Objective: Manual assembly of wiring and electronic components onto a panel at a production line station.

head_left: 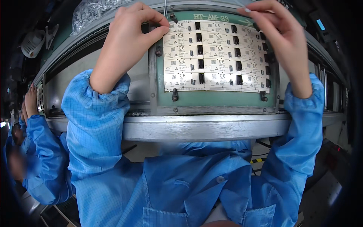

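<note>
A white circuit board panel, with rows of black connectors and small upright cylindrical parts, lies in a green fixture plate within a grey frame. My left hand is at the panel's upper left corner. Its thumb and index finger come together there, and whatever lies between them is hidden. Above the panel's far right side is my right hand, thumb and forefinger pinched beside a tiny pale spot too small to name. Dark clamps stand around the panel's edges.
A clear plastic bag of small pale parts sits at the far left. A metal rail runs along the near edge. At the left, another person's hand and blue sleeve show. A white object lies beyond them.
</note>
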A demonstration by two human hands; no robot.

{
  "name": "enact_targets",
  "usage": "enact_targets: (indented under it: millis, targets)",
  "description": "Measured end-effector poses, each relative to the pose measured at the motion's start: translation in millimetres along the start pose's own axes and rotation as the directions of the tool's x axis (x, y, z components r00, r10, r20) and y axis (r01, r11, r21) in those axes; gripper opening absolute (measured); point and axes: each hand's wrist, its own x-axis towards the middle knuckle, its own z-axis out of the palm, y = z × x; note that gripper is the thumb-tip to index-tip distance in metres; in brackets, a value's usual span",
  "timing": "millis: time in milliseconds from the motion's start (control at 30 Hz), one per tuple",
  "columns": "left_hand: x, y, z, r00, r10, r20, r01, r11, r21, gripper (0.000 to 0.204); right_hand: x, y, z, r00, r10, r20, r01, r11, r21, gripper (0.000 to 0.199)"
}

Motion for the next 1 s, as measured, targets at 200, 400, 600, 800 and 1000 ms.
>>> enact_targets:
  millis: [200, 400, 600, 800, 1000]
  targets:
    - [-8, -20, -7, 0.972, -0.227, 0.068, 0.234, 0.876, -0.423, 0.021, 11, -2, 47, 0.967, -0.247, 0.063, 0.255, 0.944, -0.208, 0.011]
    - [7, 22, -25, 0.882, -0.462, 0.096, 0.408, 0.645, -0.646, 0.018, 11, 11, 51, 0.975, -0.154, 0.158, 0.197, 0.929, -0.313, 0.013]
    - [-2, 18, -30, 0.888, -0.451, 0.094, 0.373, 0.583, -0.722, 0.022, 15, 12, 56, 0.976, -0.12, 0.18, 0.154, 0.97, -0.187, 0.011]
    - [3, 21, -23, 0.912, -0.379, 0.158, 0.345, 0.498, -0.795, 0.024, 14, 18, 49, 0.97, -0.144, 0.195, 0.191, 0.949, -0.252, 0.011]
    - [3, 16, -22, 0.9, -0.396, 0.183, 0.366, 0.458, -0.81, 0.022, 15, 21, 54, 0.95, -0.253, 0.183, 0.307, 0.864, -0.399, 0.011]
